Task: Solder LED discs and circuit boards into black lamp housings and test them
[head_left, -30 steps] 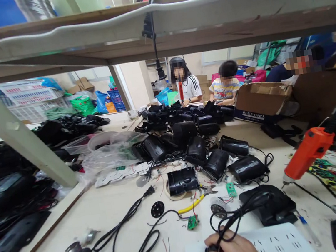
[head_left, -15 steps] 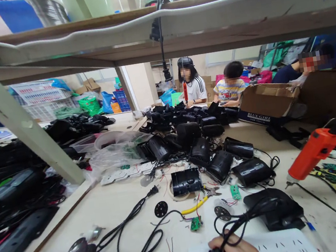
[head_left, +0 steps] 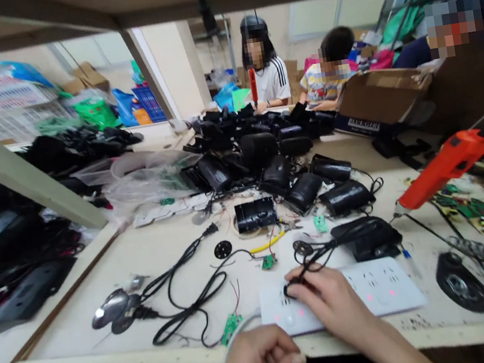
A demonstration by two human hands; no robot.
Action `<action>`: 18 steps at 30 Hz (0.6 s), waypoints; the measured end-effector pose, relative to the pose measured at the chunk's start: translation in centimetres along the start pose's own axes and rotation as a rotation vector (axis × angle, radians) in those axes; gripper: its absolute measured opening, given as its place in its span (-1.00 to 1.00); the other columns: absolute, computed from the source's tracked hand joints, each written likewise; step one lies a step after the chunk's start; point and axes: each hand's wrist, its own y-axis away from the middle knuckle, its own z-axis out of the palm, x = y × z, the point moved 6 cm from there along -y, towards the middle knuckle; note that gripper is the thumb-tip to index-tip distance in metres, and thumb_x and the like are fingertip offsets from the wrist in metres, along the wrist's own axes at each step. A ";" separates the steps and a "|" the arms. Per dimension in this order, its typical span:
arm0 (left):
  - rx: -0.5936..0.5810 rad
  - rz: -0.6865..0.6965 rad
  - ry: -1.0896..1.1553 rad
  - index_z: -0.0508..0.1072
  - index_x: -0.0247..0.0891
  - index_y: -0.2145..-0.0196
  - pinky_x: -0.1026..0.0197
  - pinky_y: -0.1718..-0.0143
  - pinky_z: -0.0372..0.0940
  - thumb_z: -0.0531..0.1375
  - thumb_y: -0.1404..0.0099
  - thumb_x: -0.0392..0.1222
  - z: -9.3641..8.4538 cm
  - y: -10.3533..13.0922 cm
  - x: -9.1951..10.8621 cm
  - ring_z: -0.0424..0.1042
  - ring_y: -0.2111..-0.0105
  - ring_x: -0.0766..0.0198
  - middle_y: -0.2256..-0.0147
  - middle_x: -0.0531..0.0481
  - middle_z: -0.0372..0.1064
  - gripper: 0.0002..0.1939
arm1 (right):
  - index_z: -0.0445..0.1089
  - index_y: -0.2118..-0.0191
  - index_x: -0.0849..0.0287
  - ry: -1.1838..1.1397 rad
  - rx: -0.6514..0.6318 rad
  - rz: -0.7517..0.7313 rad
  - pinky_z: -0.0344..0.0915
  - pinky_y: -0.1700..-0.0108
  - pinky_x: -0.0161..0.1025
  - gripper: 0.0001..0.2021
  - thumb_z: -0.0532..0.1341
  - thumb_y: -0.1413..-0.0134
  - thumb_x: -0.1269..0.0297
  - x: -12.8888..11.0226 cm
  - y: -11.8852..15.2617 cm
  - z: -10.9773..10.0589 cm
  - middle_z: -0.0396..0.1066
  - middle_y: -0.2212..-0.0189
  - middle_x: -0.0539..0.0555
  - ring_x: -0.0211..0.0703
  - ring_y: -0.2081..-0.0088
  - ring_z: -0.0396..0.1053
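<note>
My right hand (head_left: 326, 293) pinches a black power plug (head_left: 291, 289) at the left end of a white power strip (head_left: 385, 302). Whether its pins are fully in the socket is hidden. Red lights glow on the strip. From the plug, a black cord (head_left: 314, 255) loops up toward a black plastic housing (head_left: 369, 238) behind the strip. My left hand (head_left: 264, 360) is curled closed at the table's front edge, just below the strip's left corner, with nothing visible in its fingers. A small green circuit board (head_left: 232, 327) lies just beyond it.
Black housings (head_left: 302, 192) lie heaped mid-table. Yellow-handled cutters (head_left: 269, 241) and a coiled black cord (head_left: 187, 299) rest nearer. An orange-red electric screwdriver (head_left: 444, 169) hangs at right, above more circuit boards (head_left: 464, 206). Another person (head_left: 267, 74) sits across the table; a slanted post (head_left: 24, 159) stands left.
The view has tilted down, bringing my left hand and the table's front edge into sight. My right hand still grips the plug at the strip; lights on the strip now show.
</note>
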 end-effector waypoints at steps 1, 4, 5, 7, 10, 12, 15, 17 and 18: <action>0.019 -0.003 0.019 0.51 -0.27 0.47 0.31 0.50 0.09 0.24 -0.20 0.02 -0.1 0.1 0.0 0.20 0.54 0.36 0.59 0.10 0.28 -0.72 | 0.50 0.21 0.17 -0.021 -0.020 0.045 0.40 0.11 -0.27 -0.86 0.18 -0.20 0.33 0.1 -0.3 -0.2 0.55 0.32 0.07 -0.12 0.26 0.51; 0.058 -0.015 0.085 0.47 -0.28 0.48 0.32 0.52 0.02 0.23 -0.20 0.01 -0.5 0.3 -0.2 0.12 0.57 0.38 0.60 0.12 0.20 -0.71 | 0.52 0.22 0.18 -0.051 -0.052 0.140 0.37 0.16 -0.29 -0.87 0.21 -0.18 0.34 0.3 -0.9 -0.4 0.54 0.40 0.03 -0.15 0.33 0.48; 0.064 -0.017 0.100 0.47 -0.28 0.48 0.33 0.53 0.01 0.22 -0.20 0.01 -0.6 0.4 -0.5 0.12 0.57 0.38 0.60 0.13 0.19 -0.71 | 0.52 0.23 0.18 -0.056 -0.058 0.150 0.36 0.17 -0.31 -0.88 0.22 -0.17 0.35 0.3 -0.9 -0.4 0.53 0.41 0.02 -0.17 0.34 0.48; 0.081 -0.007 0.110 0.47 -0.28 0.46 0.34 0.53 0.01 0.22 -0.21 0.01 -0.9 0.5 -0.9 0.11 0.56 0.38 0.59 0.13 0.18 -0.72 | 0.52 0.23 0.16 -0.069 -0.078 0.134 0.35 0.16 -0.32 -0.88 0.22 -0.17 0.37 0.0 -0.9 -0.2 0.54 0.39 0.00 -0.18 0.32 0.47; 0.121 0.025 0.079 0.48 -0.27 0.46 0.36 0.52 0.05 0.21 -0.23 -0.02 -1.3 0.6 -1.3 0.15 0.55 0.38 0.59 0.13 0.21 -0.74 | 0.51 0.22 0.17 -0.080 -0.125 0.059 0.32 0.11 -0.33 -0.88 0.21 -0.19 0.41 -0.7 -0.9 0.2 0.55 0.30 0.01 -0.19 0.24 0.48; 0.152 0.053 0.045 0.48 -0.26 0.47 0.38 0.50 0.11 0.20 -0.24 -0.05 -1.5 0.7 -1.3 0.21 0.54 0.38 0.58 0.12 0.26 -0.76 | 0.51 0.22 0.20 -0.061 -0.152 0.006 0.31 0.08 -0.33 -0.88 0.21 -0.20 0.43 -1.1 -0.9 0.5 0.54 0.26 0.05 -0.18 0.20 0.47; 0.221 0.130 -0.025 0.48 -0.24 0.47 0.39 0.49 0.21 0.21 -0.25 -0.09 -1.9 0.7 -1.2 0.31 0.53 0.36 0.55 0.09 0.34 -0.78 | 0.50 0.21 0.23 -0.008 -0.176 -0.077 0.32 0.06 -0.32 -0.87 0.20 -0.20 0.46 -1.6 -0.9 0.7 0.52 0.24 0.08 -0.16 0.17 0.45; 0.290 0.220 -0.092 0.49 -0.22 0.46 0.40 0.51 0.25 0.22 -0.25 -0.10 -2.3 0.7 -0.9 0.35 0.54 0.36 0.54 0.08 0.37 -0.81 | 0.50 0.21 0.23 0.033 -0.187 -0.134 0.33 0.07 -0.32 -0.87 0.21 -0.18 0.49 -2.0 -0.8 0.8 0.52 0.25 0.08 -0.15 0.17 0.45; 0.324 0.268 -0.128 0.49 -0.22 0.46 0.40 0.52 0.27 0.22 -0.26 -0.11 -2.5 0.7 -0.7 0.36 0.55 0.36 0.54 0.08 0.37 -0.82 | 0.49 0.22 0.23 0.055 -0.187 -0.162 0.33 0.08 -0.32 -0.87 0.22 -0.16 0.51 -2.3 -0.7 0.9 0.52 0.26 0.08 -0.14 0.18 0.45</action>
